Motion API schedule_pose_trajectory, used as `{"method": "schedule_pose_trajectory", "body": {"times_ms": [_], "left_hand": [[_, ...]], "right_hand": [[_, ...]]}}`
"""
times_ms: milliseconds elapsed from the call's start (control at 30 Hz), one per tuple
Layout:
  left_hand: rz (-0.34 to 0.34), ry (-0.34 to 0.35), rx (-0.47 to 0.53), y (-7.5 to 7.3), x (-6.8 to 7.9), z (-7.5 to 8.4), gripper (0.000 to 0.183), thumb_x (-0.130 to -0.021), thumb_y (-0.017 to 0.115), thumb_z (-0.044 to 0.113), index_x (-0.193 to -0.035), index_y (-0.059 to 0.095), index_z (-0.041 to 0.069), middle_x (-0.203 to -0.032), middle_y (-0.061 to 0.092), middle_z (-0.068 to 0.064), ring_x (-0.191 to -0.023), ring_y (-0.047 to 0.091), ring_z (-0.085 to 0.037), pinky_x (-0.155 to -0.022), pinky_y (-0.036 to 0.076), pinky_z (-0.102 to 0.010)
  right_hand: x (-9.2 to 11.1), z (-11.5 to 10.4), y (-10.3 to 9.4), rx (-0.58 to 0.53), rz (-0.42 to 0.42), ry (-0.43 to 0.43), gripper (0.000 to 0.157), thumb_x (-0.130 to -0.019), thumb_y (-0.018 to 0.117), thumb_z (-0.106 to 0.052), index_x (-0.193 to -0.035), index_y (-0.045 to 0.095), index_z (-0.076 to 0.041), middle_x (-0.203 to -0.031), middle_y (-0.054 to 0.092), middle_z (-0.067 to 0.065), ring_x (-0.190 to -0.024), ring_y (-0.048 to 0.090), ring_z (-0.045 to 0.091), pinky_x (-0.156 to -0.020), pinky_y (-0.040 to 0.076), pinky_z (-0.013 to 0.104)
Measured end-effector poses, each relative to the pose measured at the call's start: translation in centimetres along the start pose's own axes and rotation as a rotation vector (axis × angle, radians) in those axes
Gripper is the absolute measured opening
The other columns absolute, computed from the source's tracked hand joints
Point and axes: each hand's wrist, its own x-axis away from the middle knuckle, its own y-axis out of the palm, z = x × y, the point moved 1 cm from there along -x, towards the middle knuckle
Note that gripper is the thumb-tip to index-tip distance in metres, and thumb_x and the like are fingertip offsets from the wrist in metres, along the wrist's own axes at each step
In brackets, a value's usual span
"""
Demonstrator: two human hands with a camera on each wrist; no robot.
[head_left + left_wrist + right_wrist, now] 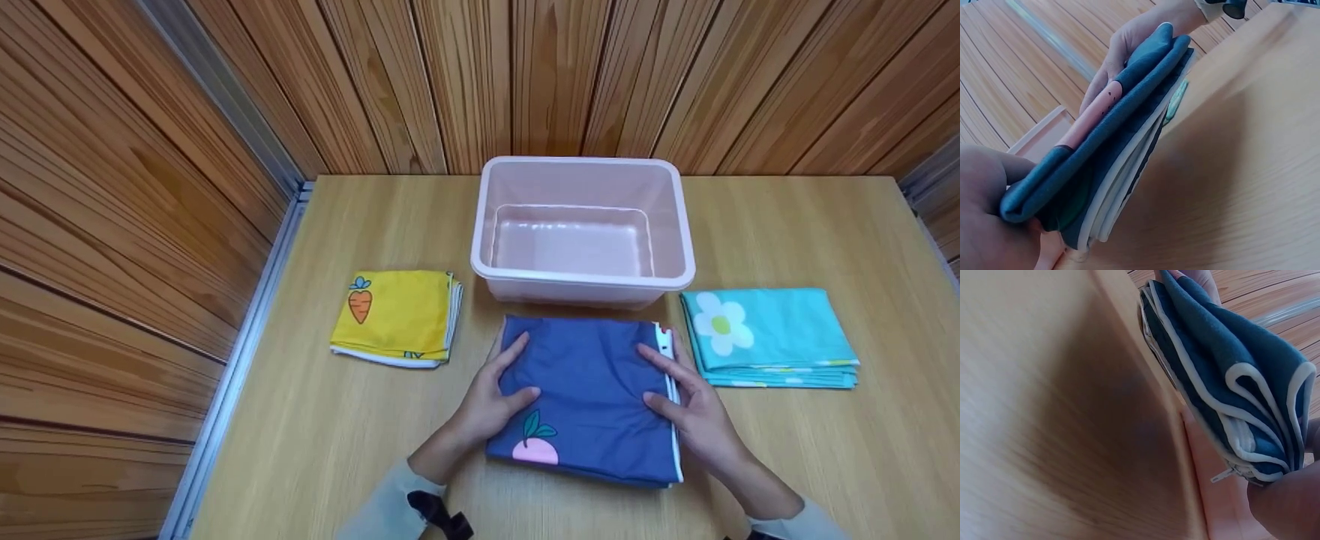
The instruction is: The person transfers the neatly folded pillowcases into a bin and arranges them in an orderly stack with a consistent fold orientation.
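Observation:
Both hands hold a folded navy blue cloth (589, 397) with a pink fruit print, white-edged layers and a small zipper pull (1222, 476). My left hand (487, 394) grips its left side, thumb and a finger on top, the other fingers hidden beneath. At the right side my right hand (694, 405) grips in the same way, thumb over the white edge. The wrist views show the cloth raised over the table, its shadow below. Just beyond it stands a pale pink plastic bin (583, 281), with nothing inside.
A folded yellow cloth (401, 311) with a carrot print lies on the left of the wooden table (300, 450). On the right lies a folded turquoise cloth (787, 326) with a white flower. Wood-panelled walls (555, 82) border the table at the back and left.

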Motion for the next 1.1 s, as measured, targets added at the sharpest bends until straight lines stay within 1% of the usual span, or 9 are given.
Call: {"method": "schedule_pose_trajectory", "body": {"times_ms": [233, 400, 500, 633, 900, 1100], "left_hand": [[0.008, -0.002, 0.011, -0.1, 0.1, 0.7, 0.076, -0.095, 0.072, 0.009, -0.160, 0.034, 0.027, -0.172, 0.005, -0.001, -0.157, 0.004, -0.026, -0.124, 0.015, -0.049], [0.005, -0.002, 0.034, -0.2, 0.2, 1.1, 0.076, -0.095, 0.072, 0.010, -0.160, 0.035, 0.027, -0.172, 0.003, 0.000, -0.157, 0.002, -0.026, -0.124, 0.014, -0.049], [0.000, 0.017, 0.057, -0.2, 0.3, 1.3, 0.076, -0.095, 0.071, 0.009, -0.160, 0.035, 0.025, -0.172, 0.002, 0.000, -0.157, 0.001, -0.026, -0.125, 0.012, -0.049], [-0.005, 0.050, 0.069, -0.3, 0.4, 1.6, 0.074, -0.096, 0.070, 0.008, -0.160, 0.036, 0.022, -0.172, 0.000, -0.002, -0.157, 0.000, -0.027, -0.125, 0.009, -0.051], [0.004, 0.050, 0.076, -0.4, 0.4, 2.0, 0.074, -0.096, 0.070, 0.009, -0.159, 0.036, 0.026, -0.172, 0.003, -0.001, -0.157, 0.001, -0.027, -0.125, 0.010, -0.051], [0.003, 0.053, 0.076, -0.5, 0.6, 2.5, 0.073, -0.096, 0.070, 0.010, -0.159, 0.036, 0.026, -0.172, 0.006, -0.002, -0.157, 0.002, -0.028, -0.124, 0.011, -0.052]], "right_hand": [[0.3, -0.5, 0.0, -0.044, -0.003, -0.033, 0.057, -0.099, 0.059, 0.004, -0.153, 0.042, -0.001, -0.171, -0.012, 0.004, -0.154, -0.018, 0.026, -0.116, 0.010, 0.010], [0.4, -1.0, -0.1, -0.077, -0.007, -0.024, 0.057, -0.099, 0.059, 0.003, -0.154, 0.042, -0.001, -0.171, -0.013, 0.001, -0.154, -0.019, 0.024, -0.117, 0.011, 0.011], [0.5, -1.3, -0.1, -0.091, -0.008, -0.045, 0.057, -0.099, 0.060, 0.003, -0.153, 0.041, 0.001, -0.171, -0.012, 0.001, -0.154, -0.019, 0.024, -0.117, 0.010, 0.011], [0.6, -1.6, -0.1, -0.110, -0.013, -0.088, 0.057, -0.098, 0.060, 0.004, -0.152, 0.041, 0.004, -0.171, -0.013, 0.005, -0.154, -0.019, 0.027, -0.117, 0.010, 0.010], [0.6, -2.4, -0.3, -0.131, -0.019, -0.068, 0.058, -0.098, 0.060, 0.004, -0.153, 0.041, 0.002, -0.171, -0.013, 0.001, -0.154, -0.020, 0.025, -0.119, 0.007, 0.013], [0.7, -2.6, -0.3, -0.156, -0.019, -0.093, 0.057, -0.098, 0.060, 0.005, -0.152, 0.041, 0.004, -0.171, -0.012, 0.003, -0.154, -0.019, 0.025, -0.119, 0.008, 0.013]]}}
